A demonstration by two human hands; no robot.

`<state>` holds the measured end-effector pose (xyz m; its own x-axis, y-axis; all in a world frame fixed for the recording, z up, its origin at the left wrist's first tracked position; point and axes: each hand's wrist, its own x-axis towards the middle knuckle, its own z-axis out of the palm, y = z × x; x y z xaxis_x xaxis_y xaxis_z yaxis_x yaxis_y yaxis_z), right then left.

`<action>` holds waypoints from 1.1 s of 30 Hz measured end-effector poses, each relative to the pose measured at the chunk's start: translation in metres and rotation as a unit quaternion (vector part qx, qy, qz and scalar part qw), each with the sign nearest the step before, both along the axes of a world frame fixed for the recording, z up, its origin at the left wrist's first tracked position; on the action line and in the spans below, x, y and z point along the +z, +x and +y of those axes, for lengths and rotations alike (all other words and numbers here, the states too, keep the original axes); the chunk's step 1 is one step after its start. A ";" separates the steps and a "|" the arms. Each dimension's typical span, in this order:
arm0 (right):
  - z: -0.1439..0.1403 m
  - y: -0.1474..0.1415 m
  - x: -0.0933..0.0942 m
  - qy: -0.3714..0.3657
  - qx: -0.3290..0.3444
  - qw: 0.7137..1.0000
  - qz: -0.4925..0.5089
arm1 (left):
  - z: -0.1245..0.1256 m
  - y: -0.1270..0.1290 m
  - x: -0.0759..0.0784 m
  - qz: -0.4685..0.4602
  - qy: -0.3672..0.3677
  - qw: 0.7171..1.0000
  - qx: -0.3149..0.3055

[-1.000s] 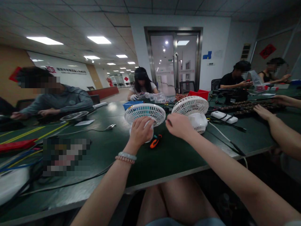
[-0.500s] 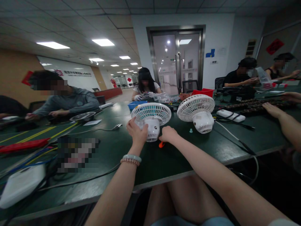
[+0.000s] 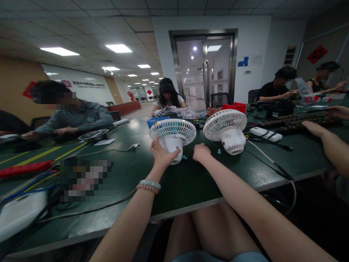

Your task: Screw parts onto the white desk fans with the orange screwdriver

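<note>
Far left: a white flat device (image 3: 19, 213) and coloured cables (image 3: 27, 169) are seen on the dark green surface (image 3: 191, 182); a seated person's hands rest near a metal dish (image 3: 94, 135).
Left hand (image 3: 163, 154): wrapped around the motor housing of the left white fan (image 3: 172, 135), fingers curled on its near left side; bead bracelets (image 3: 147, 185) are worn at the wrist.
Left white fan: lying grille-up on the surface, near the middle, just beside the second fan.
Change, left hand: the grip on the housing is kept as half a second ago, the hand set slightly lower.
Right hand (image 3: 201, 152): closed into a loose fist, resting on the surface between the two fans; whether anything is pinched inside cannot be told.
Change, right hand: it has been shifted rightward, away from the housing; the orange tool seen earlier is now hidden.
Small teal piece (image 3: 219, 151): lying just right of the right hand.
Right white fan (image 3: 225, 128): untouched, grille tilted toward the far side.
Far right: a co-worker's forearm (image 3: 327, 143) is laid beside a white power strip (image 3: 265, 134).
</note>
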<state>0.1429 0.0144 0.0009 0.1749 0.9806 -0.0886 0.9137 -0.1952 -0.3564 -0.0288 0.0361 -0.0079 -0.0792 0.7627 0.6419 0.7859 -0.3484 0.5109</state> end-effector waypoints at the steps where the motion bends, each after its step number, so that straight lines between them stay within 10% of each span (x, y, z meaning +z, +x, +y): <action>1: -0.001 0.001 0.000 0.008 -0.009 1.000 -0.008 | 0.000 0.000 0.000 0.001 -0.009 1.000 0.006; 7: -0.005 -0.005 -0.004 0.211 0.098 0.972 -0.030 | 0.000 0.000 0.000 -0.008 -0.044 0.999 0.030; 13: 0.003 -0.009 -0.014 0.192 0.257 0.947 -0.020 | -0.004 0.001 0.006 -0.023 -0.067 0.997 0.035; 33: 0.005 -0.002 -0.019 0.153 0.243 0.958 -0.004 | -0.019 0.010 0.007 -0.040 -0.080 0.995 0.051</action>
